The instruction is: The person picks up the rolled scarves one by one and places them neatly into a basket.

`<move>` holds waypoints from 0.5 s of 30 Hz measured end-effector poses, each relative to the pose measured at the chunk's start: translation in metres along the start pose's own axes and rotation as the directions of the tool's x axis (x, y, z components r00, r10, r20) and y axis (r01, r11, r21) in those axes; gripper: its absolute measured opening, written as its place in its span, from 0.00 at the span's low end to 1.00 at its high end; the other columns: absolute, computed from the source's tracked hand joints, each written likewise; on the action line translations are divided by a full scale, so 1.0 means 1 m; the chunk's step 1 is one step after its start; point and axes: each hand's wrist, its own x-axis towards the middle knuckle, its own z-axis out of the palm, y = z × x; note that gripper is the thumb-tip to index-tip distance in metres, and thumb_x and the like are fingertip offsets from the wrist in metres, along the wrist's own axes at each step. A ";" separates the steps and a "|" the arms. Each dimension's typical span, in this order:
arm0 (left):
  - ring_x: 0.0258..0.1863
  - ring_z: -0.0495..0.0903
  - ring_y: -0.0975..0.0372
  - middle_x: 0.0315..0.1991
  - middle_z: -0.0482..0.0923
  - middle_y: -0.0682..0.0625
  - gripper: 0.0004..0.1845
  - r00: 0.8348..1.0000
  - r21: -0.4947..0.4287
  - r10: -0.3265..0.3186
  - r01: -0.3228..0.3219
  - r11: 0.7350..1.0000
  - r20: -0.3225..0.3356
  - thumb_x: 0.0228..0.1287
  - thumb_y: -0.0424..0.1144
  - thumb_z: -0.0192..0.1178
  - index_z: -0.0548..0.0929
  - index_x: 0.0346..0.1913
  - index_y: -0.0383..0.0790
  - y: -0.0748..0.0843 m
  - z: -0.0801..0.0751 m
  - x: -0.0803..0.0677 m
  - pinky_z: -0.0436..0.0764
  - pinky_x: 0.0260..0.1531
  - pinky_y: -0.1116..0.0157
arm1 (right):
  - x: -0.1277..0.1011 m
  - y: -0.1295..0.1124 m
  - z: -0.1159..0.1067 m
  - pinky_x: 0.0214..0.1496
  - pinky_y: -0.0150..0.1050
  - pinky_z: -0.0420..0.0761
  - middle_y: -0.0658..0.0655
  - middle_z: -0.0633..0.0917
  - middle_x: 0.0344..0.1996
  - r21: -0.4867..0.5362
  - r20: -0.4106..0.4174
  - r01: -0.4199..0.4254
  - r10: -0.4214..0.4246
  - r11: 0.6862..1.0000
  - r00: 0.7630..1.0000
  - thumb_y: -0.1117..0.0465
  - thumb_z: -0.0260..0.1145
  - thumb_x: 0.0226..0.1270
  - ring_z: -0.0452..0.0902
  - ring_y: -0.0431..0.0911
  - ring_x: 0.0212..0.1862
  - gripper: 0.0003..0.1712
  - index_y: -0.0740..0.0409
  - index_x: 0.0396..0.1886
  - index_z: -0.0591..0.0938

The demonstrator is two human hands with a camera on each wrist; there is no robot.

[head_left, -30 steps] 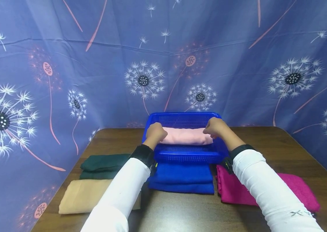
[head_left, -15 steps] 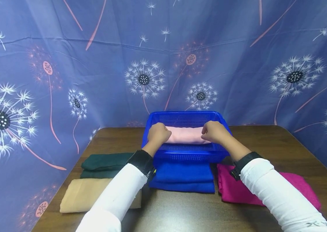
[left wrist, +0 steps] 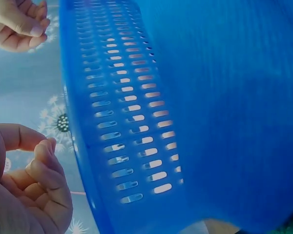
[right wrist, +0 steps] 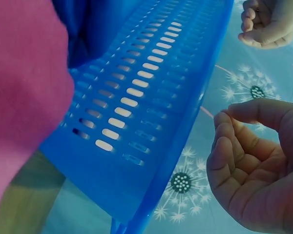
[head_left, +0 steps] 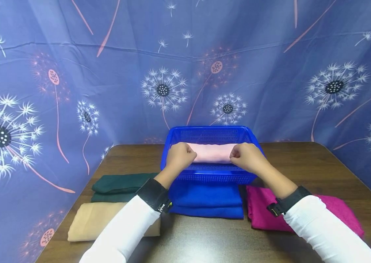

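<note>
Neither grip has anything in it: in the wrist views the left hand and the right hand each show fingers curled loosely toward the thumb with a bare gap between, holding nothing; from the head view the left hand and right hand sit knuckles-up at the near rim of the blue basket, just over the two ends of the pink cloth, and whether any fingertip touches the cloth is hidden behind the knuckles. The pink cloth lies folded inside the basket, a soft, smooth, long shape across its width; its ends are covered by the hands and its lower part by the basket's near wall. The basket is hard plastic, rectangular, its walls pierced with rows of short slots; the wrist views show those slots close up on the blue basket wall and but nothing of the cloth within. On the dark wooden bench lie four more folded cloths; a blue cloth just before the basket, a magenta cloth of a rougher, fuzzier weave partly under the right sleeve, a dark green cloth and a tan cloth partly cut off by the left sleeve. A blue dandelion-print curtain hangs behind, creased.
</note>
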 end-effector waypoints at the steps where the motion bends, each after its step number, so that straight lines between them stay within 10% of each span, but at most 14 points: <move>1: 0.08 0.52 0.66 0.06 0.55 0.57 0.18 1.000 -0.013 0.004 -0.004 1.000 0.003 0.48 0.39 0.53 0.62 0.07 0.46 0.000 -0.002 -0.002 0.50 0.08 0.71 | -0.002 0.000 0.000 0.28 0.40 0.70 0.46 0.77 0.15 0.009 -0.014 0.007 -0.007 1.000 1.000 0.63 0.62 0.45 0.70 0.41 0.22 0.02 0.53 0.18 0.80; 15: 0.11 0.72 0.66 0.11 0.73 0.56 0.07 0.998 -0.150 0.054 -0.047 0.988 0.040 0.50 0.39 0.54 0.79 0.19 0.44 -0.008 -0.017 -0.034 0.72 0.13 0.68 | -0.041 -0.008 -0.002 0.24 0.35 0.68 0.46 0.75 0.14 0.168 -0.100 -0.046 0.063 0.985 0.993 0.65 0.61 0.49 0.68 0.40 0.20 0.03 0.54 0.20 0.77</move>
